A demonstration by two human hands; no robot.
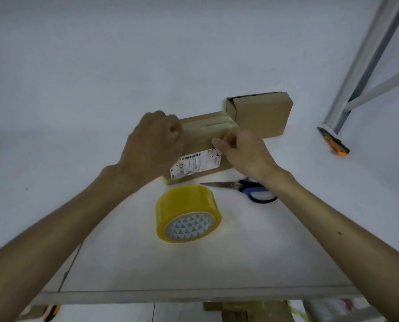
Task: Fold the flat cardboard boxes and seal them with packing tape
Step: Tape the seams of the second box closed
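Item one, as I read it from my screen: left hand (154, 140), fingers curled over the left end of a cardboard box (195, 141) and gripping it, though this hand is blurred. Item two: right hand (242, 152), fingers curled and thumb stretched toward frame left, pinching the right end of the same box just above its label. The box lies at frame centre on the white table (77, 89), with glossy strips of tape (207, 126) across its far top and a white shipping label (195, 165) with barcodes on its near face. Item three: a second cardboard box (261, 115), plain, just beside the first box at its upper right, an end flap showing at its left side. Item four: a roll of yellow packing tape (188, 213), lying near the first box on its lower side, its patterned core facing me. Item five: scissors (245, 187) with blue and black handles, right of the roll, partly under the right forearm, blades pointing toward frame left. Item six: an orange and black utility knife (334, 141) at the right of the frame, at the foot of a grey metal frame (368, 66).
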